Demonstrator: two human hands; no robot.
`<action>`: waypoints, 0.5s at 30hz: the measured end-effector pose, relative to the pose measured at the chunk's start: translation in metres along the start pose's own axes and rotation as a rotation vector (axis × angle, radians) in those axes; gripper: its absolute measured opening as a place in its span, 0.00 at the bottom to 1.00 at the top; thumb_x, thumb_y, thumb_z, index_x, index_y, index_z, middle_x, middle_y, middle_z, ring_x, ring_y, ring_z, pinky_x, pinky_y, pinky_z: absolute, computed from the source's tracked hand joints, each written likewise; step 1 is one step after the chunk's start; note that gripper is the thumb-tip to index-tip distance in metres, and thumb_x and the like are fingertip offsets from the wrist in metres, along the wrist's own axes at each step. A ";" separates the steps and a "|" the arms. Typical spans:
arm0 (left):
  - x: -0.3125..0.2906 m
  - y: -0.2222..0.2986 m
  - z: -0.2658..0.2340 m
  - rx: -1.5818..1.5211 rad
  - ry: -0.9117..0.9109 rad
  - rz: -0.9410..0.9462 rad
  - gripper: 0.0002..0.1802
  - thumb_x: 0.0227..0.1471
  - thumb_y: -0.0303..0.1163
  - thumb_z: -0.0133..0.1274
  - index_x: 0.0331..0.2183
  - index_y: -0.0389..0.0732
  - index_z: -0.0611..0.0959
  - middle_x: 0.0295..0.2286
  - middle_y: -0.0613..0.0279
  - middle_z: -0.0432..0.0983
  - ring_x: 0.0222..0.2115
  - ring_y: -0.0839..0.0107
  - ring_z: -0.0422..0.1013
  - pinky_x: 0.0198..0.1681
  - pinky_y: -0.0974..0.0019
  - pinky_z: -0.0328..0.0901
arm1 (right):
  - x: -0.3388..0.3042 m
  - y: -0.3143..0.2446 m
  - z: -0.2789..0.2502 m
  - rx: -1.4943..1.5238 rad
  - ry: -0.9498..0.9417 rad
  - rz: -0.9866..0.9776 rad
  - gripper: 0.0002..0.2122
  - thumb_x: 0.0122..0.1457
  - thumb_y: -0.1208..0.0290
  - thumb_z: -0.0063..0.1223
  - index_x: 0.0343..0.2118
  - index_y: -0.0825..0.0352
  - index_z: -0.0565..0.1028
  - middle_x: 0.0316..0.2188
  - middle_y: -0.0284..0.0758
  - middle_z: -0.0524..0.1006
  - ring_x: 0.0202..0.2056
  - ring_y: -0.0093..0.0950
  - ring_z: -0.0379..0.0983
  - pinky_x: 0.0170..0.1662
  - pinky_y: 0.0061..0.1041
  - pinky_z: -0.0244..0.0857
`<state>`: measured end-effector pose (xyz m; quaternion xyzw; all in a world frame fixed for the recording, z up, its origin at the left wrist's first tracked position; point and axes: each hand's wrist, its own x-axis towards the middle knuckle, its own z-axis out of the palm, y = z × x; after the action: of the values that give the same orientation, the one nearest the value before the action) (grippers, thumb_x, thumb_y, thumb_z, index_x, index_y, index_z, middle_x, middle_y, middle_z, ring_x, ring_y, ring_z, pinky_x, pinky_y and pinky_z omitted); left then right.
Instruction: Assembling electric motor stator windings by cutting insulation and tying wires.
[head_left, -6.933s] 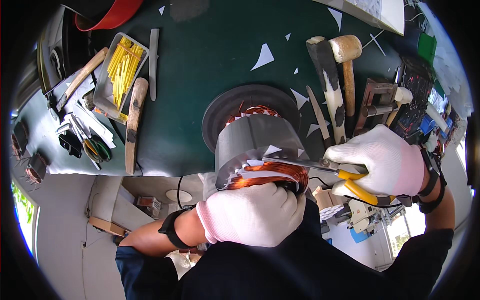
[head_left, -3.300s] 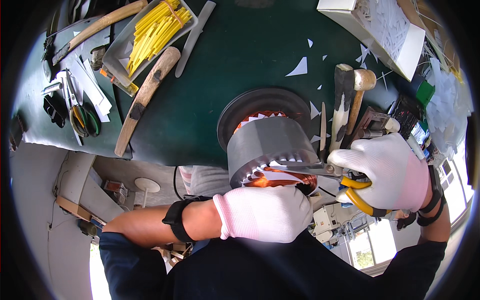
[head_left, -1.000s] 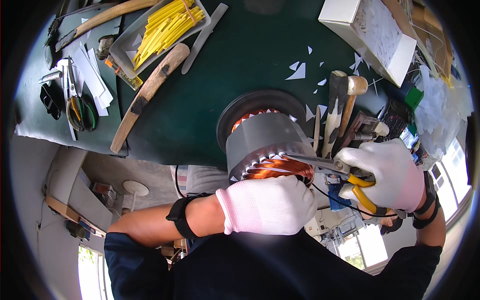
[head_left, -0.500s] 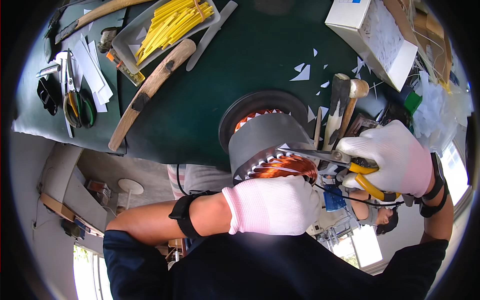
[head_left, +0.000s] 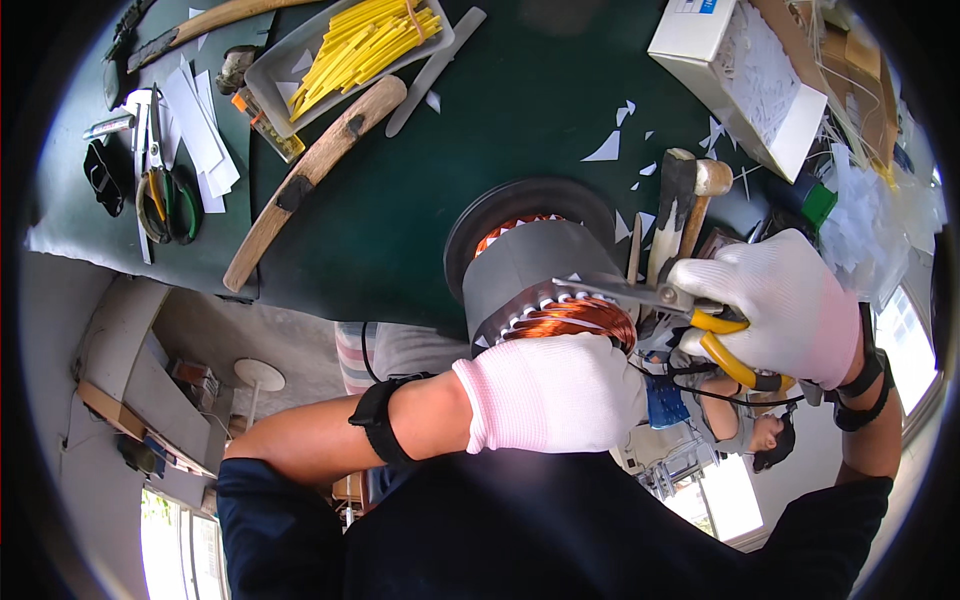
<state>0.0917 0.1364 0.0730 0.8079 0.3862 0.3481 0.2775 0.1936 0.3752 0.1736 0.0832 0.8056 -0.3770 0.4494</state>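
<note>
A grey cylindrical motor stator (head_left: 515, 268) with copper windings (head_left: 570, 318) lies near the table's front edge, its far end at a black ring (head_left: 465, 235). White insulation tips stick out around the windings. My right hand (head_left: 780, 300), in a white and pink knitted glove, holds scissors (head_left: 640, 292) with yellow handles; their blades reach across the upper edge of the near winding. My left hand (head_left: 560, 395), gloved alike, is curled against the winding's near side. Its fingertips are hidden, and I cannot see what they grip.
White scraps (head_left: 603, 148), a hammer (head_left: 675, 200) and a wooden mallet (head_left: 705, 195) lie beyond the stator. A white box (head_left: 690, 45) stands far right. At left are a curved wooden stick (head_left: 300, 190), a tray (head_left: 270, 85) of yellow strips and green-handled scissors (head_left: 183, 210). Another person (head_left: 745, 430) is behind.
Both hands have shifted slightly upward in the picture, the left also a little rightward. The scissors moved with my right hand, their blades still at the winding's edge. The whole view shifted a little.
</note>
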 end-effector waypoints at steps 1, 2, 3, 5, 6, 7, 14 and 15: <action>0.003 -0.002 -0.006 -0.035 -0.025 0.000 0.14 0.45 0.31 0.58 0.36 0.38 0.84 0.28 0.63 0.80 0.30 0.66 0.80 0.36 0.65 0.75 | -0.009 0.004 0.014 -0.031 0.127 0.031 0.19 0.53 0.62 0.70 0.47 0.63 0.83 0.27 0.38 0.80 0.30 0.38 0.81 0.32 0.35 0.73; 0.005 -0.002 -0.011 -0.067 -0.053 0.000 0.14 0.45 0.32 0.58 0.36 0.38 0.84 0.27 0.63 0.79 0.29 0.67 0.80 0.35 0.65 0.75 | -0.018 0.006 0.026 -0.062 0.256 0.062 0.19 0.53 0.62 0.71 0.47 0.63 0.83 0.26 0.39 0.80 0.30 0.39 0.81 0.31 0.35 0.72; 0.007 -0.001 -0.016 -0.017 -0.023 -0.027 0.13 0.46 0.32 0.57 0.36 0.39 0.84 0.25 0.64 0.77 0.28 0.67 0.79 0.34 0.66 0.75 | -0.026 0.004 0.033 -0.062 0.288 0.083 0.20 0.54 0.62 0.71 0.48 0.64 0.82 0.27 0.39 0.79 0.29 0.39 0.80 0.31 0.35 0.72; 0.010 -0.002 -0.024 -0.024 -0.080 -0.037 0.13 0.47 0.31 0.57 0.37 0.38 0.84 0.25 0.65 0.77 0.27 0.68 0.79 0.34 0.66 0.74 | -0.042 0.001 0.053 -0.038 0.350 0.120 0.21 0.53 0.61 0.72 0.48 0.64 0.81 0.27 0.39 0.79 0.29 0.39 0.79 0.31 0.35 0.72; 0.010 0.000 -0.021 0.011 -0.109 -0.039 0.14 0.47 0.31 0.57 0.38 0.38 0.85 0.26 0.65 0.77 0.27 0.68 0.78 0.33 0.66 0.74 | -0.051 -0.001 0.067 -0.016 0.393 0.154 0.22 0.53 0.60 0.72 0.49 0.65 0.81 0.28 0.39 0.79 0.29 0.39 0.79 0.31 0.35 0.72; 0.011 0.003 -0.023 0.018 -0.076 -0.054 0.12 0.49 0.31 0.55 0.35 0.35 0.84 0.24 0.60 0.77 0.27 0.62 0.79 0.33 0.62 0.74 | -0.057 0.001 0.085 0.015 0.460 0.156 0.23 0.53 0.58 0.72 0.50 0.65 0.80 0.28 0.39 0.78 0.29 0.40 0.79 0.32 0.35 0.72; 0.017 0.012 -0.025 -0.054 0.008 -0.157 0.17 0.51 0.30 0.63 0.44 0.36 0.84 0.24 0.61 0.77 0.24 0.62 0.77 0.31 0.60 0.73 | -0.095 -0.027 0.166 0.235 0.712 0.293 0.23 0.54 0.58 0.72 0.50 0.61 0.79 0.28 0.39 0.79 0.30 0.42 0.80 0.33 0.37 0.72; 0.023 0.015 -0.029 -0.030 0.008 -0.146 0.18 0.50 0.29 0.63 0.44 0.37 0.84 0.23 0.60 0.77 0.24 0.62 0.77 0.31 0.60 0.72 | -0.100 -0.036 0.173 0.260 0.694 0.350 0.22 0.54 0.58 0.73 0.49 0.60 0.79 0.28 0.38 0.79 0.31 0.42 0.80 0.33 0.37 0.73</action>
<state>0.0864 0.1525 0.1092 0.7719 0.4401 0.3358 0.3126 0.3493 0.2526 0.2176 0.3975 0.8285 -0.3432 0.1943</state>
